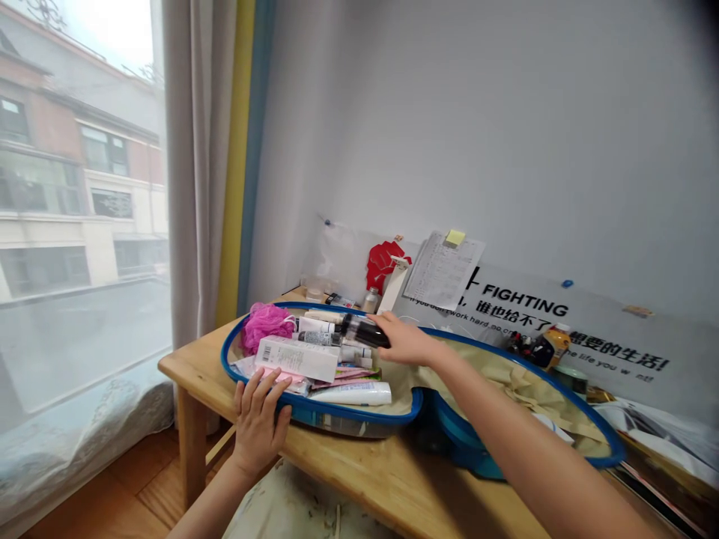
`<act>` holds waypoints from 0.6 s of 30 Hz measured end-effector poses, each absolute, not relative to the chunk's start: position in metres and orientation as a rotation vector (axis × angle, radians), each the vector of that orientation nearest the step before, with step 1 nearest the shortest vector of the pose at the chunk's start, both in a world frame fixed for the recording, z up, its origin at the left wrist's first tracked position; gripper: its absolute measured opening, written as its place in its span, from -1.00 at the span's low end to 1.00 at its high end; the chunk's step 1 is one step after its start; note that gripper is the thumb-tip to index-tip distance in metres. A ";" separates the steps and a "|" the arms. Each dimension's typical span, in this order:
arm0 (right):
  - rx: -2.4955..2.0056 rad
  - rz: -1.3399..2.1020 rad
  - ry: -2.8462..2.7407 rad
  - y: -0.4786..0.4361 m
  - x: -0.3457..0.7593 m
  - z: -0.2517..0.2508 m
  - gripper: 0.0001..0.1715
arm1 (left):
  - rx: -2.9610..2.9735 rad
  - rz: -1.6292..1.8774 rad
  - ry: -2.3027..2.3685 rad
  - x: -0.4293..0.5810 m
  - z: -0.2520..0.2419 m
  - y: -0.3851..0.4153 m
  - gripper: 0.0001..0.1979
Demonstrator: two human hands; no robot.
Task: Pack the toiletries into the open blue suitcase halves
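Head view: right hand (407, 340) pinching a slim glossy black cosmetic bottle (365, 331) just above a heap of white plastic cosmetic tubes (351, 393) in a blue-rimmed, beige-lined open toiletry case (359, 419), left hand (257, 423) spread, fingers hooked over the case's near rim, by the front edge of a pale wooden table (196, 367).

Pale grey wall (505, 127), light wooden table (194, 367), wood floor (135, 486), and a bright window (84, 224) framed by grey curtains (196, 165).

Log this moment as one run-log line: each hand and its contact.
left hand: on blue rim of open toiletry case | right hand: holds dark bottle over tubes | beside: pink bath sponge
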State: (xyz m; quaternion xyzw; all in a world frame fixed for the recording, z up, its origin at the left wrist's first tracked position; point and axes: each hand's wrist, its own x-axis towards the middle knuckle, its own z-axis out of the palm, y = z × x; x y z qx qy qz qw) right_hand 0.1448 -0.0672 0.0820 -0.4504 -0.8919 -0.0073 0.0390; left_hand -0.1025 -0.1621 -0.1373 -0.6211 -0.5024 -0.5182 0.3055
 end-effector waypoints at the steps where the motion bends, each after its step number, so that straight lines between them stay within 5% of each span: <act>1: -1.319 -0.006 -2.752 -0.064 0.129 0.079 -0.15 | -1.643 -1.371 -1.324 -0.102 -0.136 -0.162 -0.58; 12: -1.033 0.174 -2.804 -0.036 0.052 0.038 -0.58 | -1.622 -1.327 -1.307 -0.101 -0.132 -0.164 -0.65; 18: -1.030 0.128 -2.643 -0.028 0.083 0.053 -0.55 | -1.626 -1.326 -1.296 -0.100 -0.129 -0.165 -0.66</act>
